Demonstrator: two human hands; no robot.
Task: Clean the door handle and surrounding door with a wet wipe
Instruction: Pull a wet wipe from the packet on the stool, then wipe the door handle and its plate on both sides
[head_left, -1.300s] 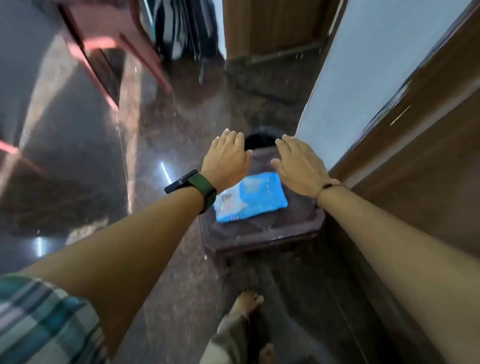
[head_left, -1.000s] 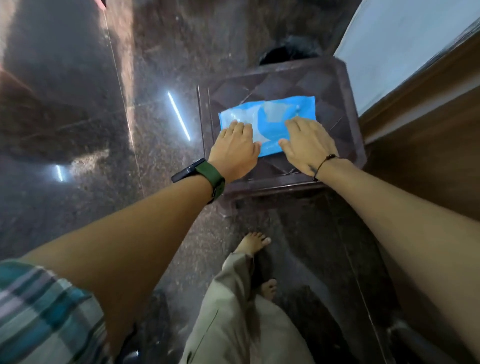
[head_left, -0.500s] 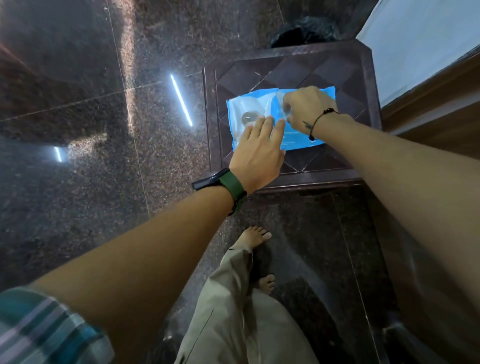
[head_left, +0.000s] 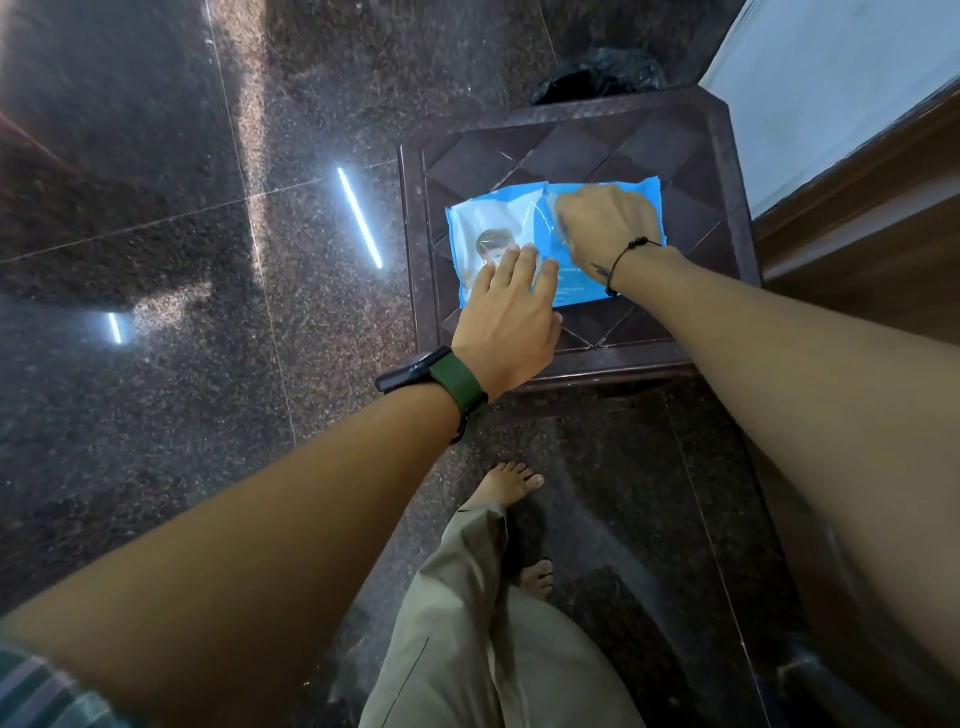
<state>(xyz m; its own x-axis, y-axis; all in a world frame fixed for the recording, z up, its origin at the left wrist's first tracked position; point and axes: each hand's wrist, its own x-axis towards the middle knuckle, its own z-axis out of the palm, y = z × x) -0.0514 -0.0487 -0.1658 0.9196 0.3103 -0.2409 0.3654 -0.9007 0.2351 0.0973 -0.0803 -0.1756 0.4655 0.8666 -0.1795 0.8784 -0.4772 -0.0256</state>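
Wipes pack: I see a blue pack of wet wipes (head_left: 498, 234) lying flat on the dark brown plastic table (head_left: 727, 171), towards its near half.
Left hand: my left hand (head_left: 506, 322) lies flat and open, fingers stretched out together, fingertips pressing on the near left part of the pack; it grips nothing.
Right hand: my right hand (head_left: 605, 221) is curled over the right half of the pack, fingers bent down at the top face; I cannot tell what they pinch, since the hand hides that spot.
Wrists: a watch with a green strap (head_left: 457, 387) on the left wrist, a thin black cord bracelet (head_left: 623, 254) on the right.
Table: low, with a diamond pattern on top, standing on the dark speckled stone floor (head_left: 156, 364), close beside the wooden door (head_left: 883, 234) at the right edge.
Behind the table: a black bag (head_left: 597, 75) on the floor, just past the far edge.
Below: my bare feet (head_left: 511, 480) and beige trousers (head_left: 467, 649), near the table's front edge.
Door handle: I do not see it in this view.
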